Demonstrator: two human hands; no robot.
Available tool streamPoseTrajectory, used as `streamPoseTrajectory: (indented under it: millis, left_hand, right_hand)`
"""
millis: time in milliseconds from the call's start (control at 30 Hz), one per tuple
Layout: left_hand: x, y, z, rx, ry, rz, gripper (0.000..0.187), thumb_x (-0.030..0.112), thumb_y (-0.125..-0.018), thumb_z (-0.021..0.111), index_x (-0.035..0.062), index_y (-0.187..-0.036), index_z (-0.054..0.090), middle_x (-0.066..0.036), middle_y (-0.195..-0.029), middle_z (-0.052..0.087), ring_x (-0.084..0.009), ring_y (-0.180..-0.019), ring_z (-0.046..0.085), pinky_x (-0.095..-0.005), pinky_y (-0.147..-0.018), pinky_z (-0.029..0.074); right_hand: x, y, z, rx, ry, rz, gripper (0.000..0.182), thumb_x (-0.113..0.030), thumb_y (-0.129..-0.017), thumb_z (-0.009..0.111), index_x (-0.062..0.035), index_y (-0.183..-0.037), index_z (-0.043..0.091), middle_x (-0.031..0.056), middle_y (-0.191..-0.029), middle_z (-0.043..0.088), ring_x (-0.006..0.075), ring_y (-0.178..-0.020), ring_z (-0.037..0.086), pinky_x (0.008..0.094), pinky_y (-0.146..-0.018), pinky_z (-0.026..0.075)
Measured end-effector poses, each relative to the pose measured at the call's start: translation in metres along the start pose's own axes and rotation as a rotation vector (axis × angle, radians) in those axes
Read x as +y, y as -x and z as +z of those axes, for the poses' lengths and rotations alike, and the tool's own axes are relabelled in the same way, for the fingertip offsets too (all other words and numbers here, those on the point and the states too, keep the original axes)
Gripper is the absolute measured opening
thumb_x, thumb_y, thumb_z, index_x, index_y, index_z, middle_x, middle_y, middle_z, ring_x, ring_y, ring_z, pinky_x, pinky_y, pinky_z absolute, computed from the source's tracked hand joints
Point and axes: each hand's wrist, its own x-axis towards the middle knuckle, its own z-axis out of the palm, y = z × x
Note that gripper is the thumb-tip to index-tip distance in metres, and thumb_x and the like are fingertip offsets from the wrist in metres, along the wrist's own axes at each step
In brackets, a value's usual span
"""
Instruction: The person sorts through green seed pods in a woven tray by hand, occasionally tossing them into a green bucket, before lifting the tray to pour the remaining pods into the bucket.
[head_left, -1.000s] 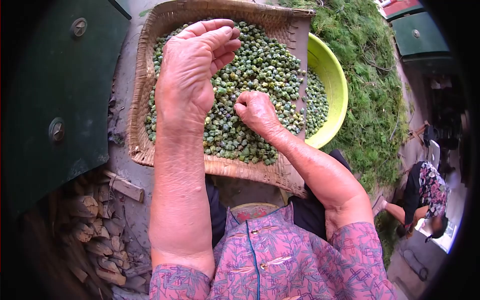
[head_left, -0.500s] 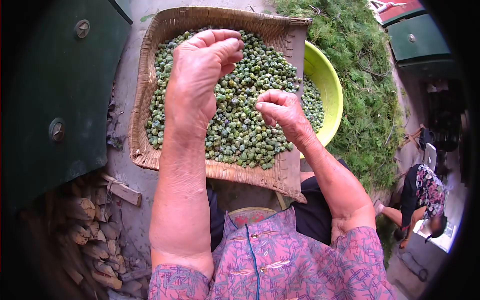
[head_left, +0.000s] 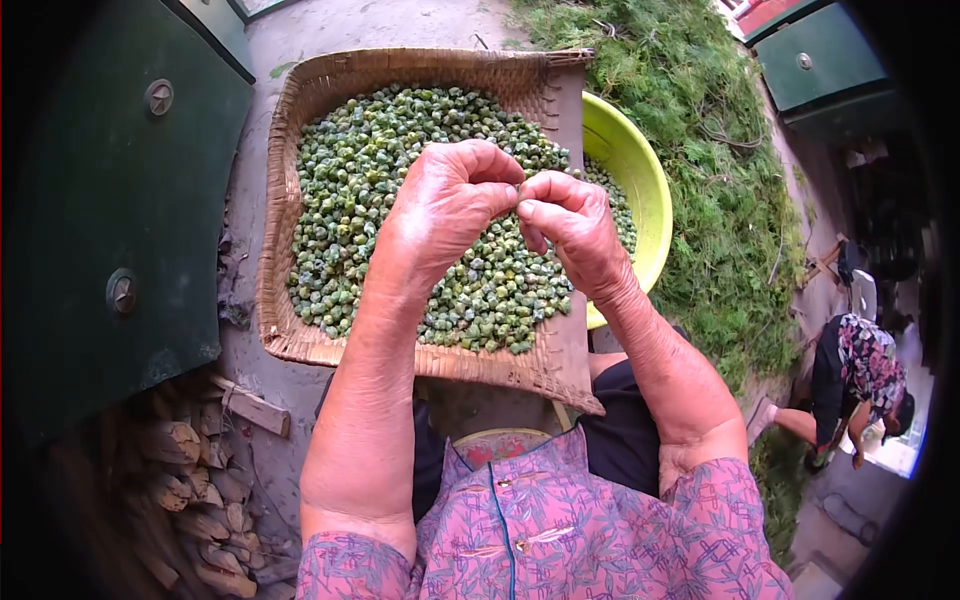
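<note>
Over a wicker winnowing basket (head_left: pixel 278 215) full of small round green cones (head_left: pixel 350 190), my two hands meet at the fingertips. My left hand (head_left: pixel 450 205) is closed in a pinch, thumb against forefinger. Facing it, my right hand (head_left: pixel 572 222) pinches too, its fingers curled. Whatever sits between the fingertips is too small to make out. Both hands are above the right half of the heap. Beside the basket's right edge, partly beneath it, stands a yellow-green basin (head_left: pixel 652 200) with more of the green cones inside.
Cut green conifer branches (head_left: pixel 720 210) cover the ground on the right. Split firewood (head_left: pixel 190 500) is stacked at lower left, near a dark green metal door (head_left: pixel 120 220). Another person (head_left: pixel 860 370) in a flowered top bends down at far right.
My left hand has come down and to the right, so its fingertips now meet those of my right hand. The view has shifted slightly, with the basket lower in it.
</note>
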Motion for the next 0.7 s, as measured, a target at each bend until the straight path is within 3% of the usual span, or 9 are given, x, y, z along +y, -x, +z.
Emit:
streamPoseTrajectory:
  millis: [133, 233, 300, 400, 500, 567, 600, 700]
  left_hand:
    - [-0.003, -0.002, -0.005, 0.137, -0.114, 0.026, 0.015, 0.002, -0.076, 0.063, -0.0008, -0.090, 0.066, -0.003, -0.080, 0.064, -0.0090, -0.074, 0.057, -0.0237, -0.068, 0.047]
    - [0.001, 0.002, -0.008, 0.118, -0.100, 0.026, 0.018, -0.001, -0.073, 0.064, -0.0005, -0.091, 0.066, -0.004, -0.081, 0.064, -0.0094, -0.076, 0.057, -0.0238, -0.069, 0.047]
    - [0.001, 0.003, -0.007, 0.047, -0.147, 0.003, 0.019, -0.001, -0.072, 0.065, 0.0000, -0.092, 0.066, -0.004, -0.082, 0.064, -0.0096, -0.077, 0.058, -0.0241, -0.070, 0.047]
    - [0.002, 0.003, -0.005, -0.146, -0.140, -0.051, 0.023, -0.001, -0.073, 0.067, 0.0002, -0.096, 0.065, -0.004, -0.088, 0.066, -0.0111, -0.082, 0.059, -0.0260, -0.075, 0.048]
    - [0.003, 0.002, -0.002, -0.184, -0.199, -0.016, 0.025, 0.006, -0.076, 0.068, 0.0000, -0.100, 0.064, -0.003, -0.090, 0.066, -0.0100, -0.085, 0.059, -0.0258, -0.078, 0.047]
    - [0.004, 0.003, -0.003, -0.153, -0.208, 0.008, 0.024, 0.011, -0.078, 0.067, -0.0001, -0.100, 0.065, -0.002, -0.088, 0.065, -0.0092, -0.082, 0.057, -0.0258, -0.077, 0.046]
    - [0.008, 0.004, -0.004, -0.131, -0.223, -0.004, 0.023, 0.011, -0.079, 0.067, 0.0002, -0.100, 0.065, -0.001, -0.087, 0.065, -0.0091, -0.081, 0.057, -0.0256, -0.076, 0.046]
    - [0.002, 0.002, -0.007, -0.028, -0.140, 0.062, 0.022, 0.014, -0.081, 0.066, 0.0007, -0.099, 0.065, 0.000, -0.085, 0.064, -0.0086, -0.079, 0.057, -0.0248, -0.074, 0.046]
  right_hand:
    - [0.000, 0.006, -0.003, -0.069, -0.012, 0.055, 0.004, -0.008, -0.079, 0.060, -0.0035, -0.079, 0.061, -0.0025, -0.062, 0.054, 0.0045, -0.054, 0.050, 0.0200, -0.050, 0.041]
    - [-0.006, 0.020, 0.007, -0.407, 0.248, 0.102, 0.003, -0.005, -0.076, 0.057, -0.0018, -0.076, 0.059, -0.0006, -0.068, 0.054, 0.0066, -0.059, 0.050, 0.0222, -0.053, 0.041]
    - [0.007, 0.033, 0.020, -0.651, 0.436, -0.033, 0.007, -0.007, -0.075, 0.058, -0.0013, -0.078, 0.060, 0.0043, -0.071, 0.056, 0.0138, -0.067, 0.056, 0.0288, -0.061, 0.047]
    - [0.026, 0.063, 0.045, -0.962, 0.448, -0.093, 0.009, -0.010, -0.074, 0.060, -0.0012, -0.074, 0.058, 0.0110, -0.074, 0.058, 0.0306, -0.074, 0.059, 0.0381, -0.068, 0.047]
    - [0.036, 0.083, 0.056, -1.068, 0.478, -0.114, 0.010, -0.012, -0.074, 0.061, -0.0020, -0.075, 0.059, 0.0112, -0.075, 0.059, 0.0319, -0.075, 0.059, 0.0398, -0.069, 0.047]
    - [0.030, 0.084, 0.062, -1.213, 0.691, 0.098, 0.011, -0.013, -0.073, 0.063, -0.0027, -0.076, 0.059, 0.0123, -0.076, 0.060, 0.0321, -0.078, 0.060, 0.0415, -0.070, 0.048]
    - [0.029, 0.083, 0.062, -1.215, 0.690, 0.098, 0.011, -0.013, -0.073, 0.063, -0.0027, -0.076, 0.059, 0.0123, -0.076, 0.060, 0.0321, -0.078, 0.060, 0.0415, -0.070, 0.048]
    - [0.033, 0.075, 0.051, -0.927, 0.773, -0.037, 0.012, -0.013, -0.073, 0.064, -0.0035, -0.080, 0.063, 0.0133, -0.077, 0.061, 0.0309, -0.080, 0.061, 0.0406, -0.071, 0.049]
